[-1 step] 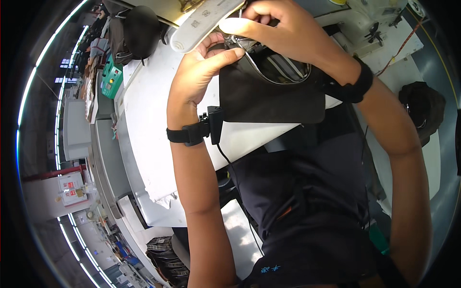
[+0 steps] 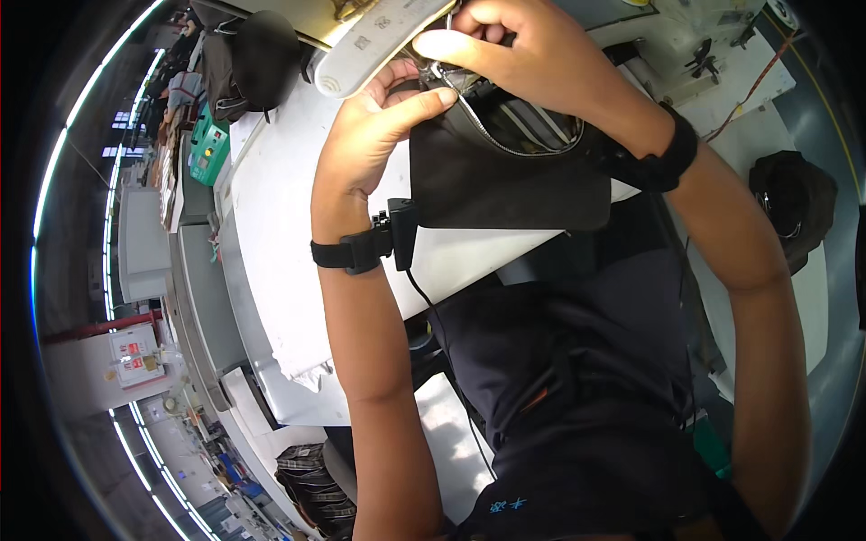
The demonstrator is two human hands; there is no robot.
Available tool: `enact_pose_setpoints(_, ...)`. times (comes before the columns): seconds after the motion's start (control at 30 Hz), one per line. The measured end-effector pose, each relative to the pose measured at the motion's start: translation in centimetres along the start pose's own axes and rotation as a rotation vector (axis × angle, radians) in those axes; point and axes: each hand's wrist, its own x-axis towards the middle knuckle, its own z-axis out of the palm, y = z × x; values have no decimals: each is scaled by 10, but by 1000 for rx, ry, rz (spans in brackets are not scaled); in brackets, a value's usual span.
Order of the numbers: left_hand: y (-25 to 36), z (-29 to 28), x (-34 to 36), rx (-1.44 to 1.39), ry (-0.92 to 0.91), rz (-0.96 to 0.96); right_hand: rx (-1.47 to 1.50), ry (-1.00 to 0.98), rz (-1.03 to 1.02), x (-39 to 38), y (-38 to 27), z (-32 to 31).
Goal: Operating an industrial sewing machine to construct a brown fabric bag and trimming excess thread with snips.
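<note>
A black fabric bag piece [image 2: 510, 194] with a curved silver zipper edge [image 2: 492, 140] lies under the pale head of a sewing machine [image 2: 383, 41]. My left hand [image 2: 374, 126] grips its upper left edge, thumb on top and fingers behind. Close to the machine's metal post, my right hand [image 2: 523, 54] is closed, its thumb pointing left and its fingers curled. What those right fingers pinch is hidden by the hand and machine. Inside the zipper's curve, light strips show in the opening. Both wrists wear black straps, the left one with a small black device [image 2: 403, 234].
White work surface [image 2: 280, 261] spreads left of the bag. Farther left stands a green box-shaped device [image 2: 209, 149]. A dark fabric item [image 2: 794, 203] lies on a pale surface at right. At the upper left there is a dark bag [image 2: 225, 68]. A thin cable hangs from my left wrist.
</note>
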Motion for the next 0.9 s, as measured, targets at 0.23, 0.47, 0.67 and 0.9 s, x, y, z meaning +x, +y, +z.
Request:
enact_pose_setpoints(0.23, 1, -3, -1, 69, -16, -8, -281, 325, -267, -6, 1, 21)
enact_pose_setpoints(0.47, 6, -3, -3, 147, -83, -25, -433, 338, -180, -12, 24, 34)
enact_pose_setpoints(0.67, 4, -5, -5, 183, -59, 49, -383, 318, -313, -18, 22, 24)
enact_pose_setpoints(0.9, 3, -1, -9, 135, 15, 32, -428, -174, -395, -101, 6, -20)
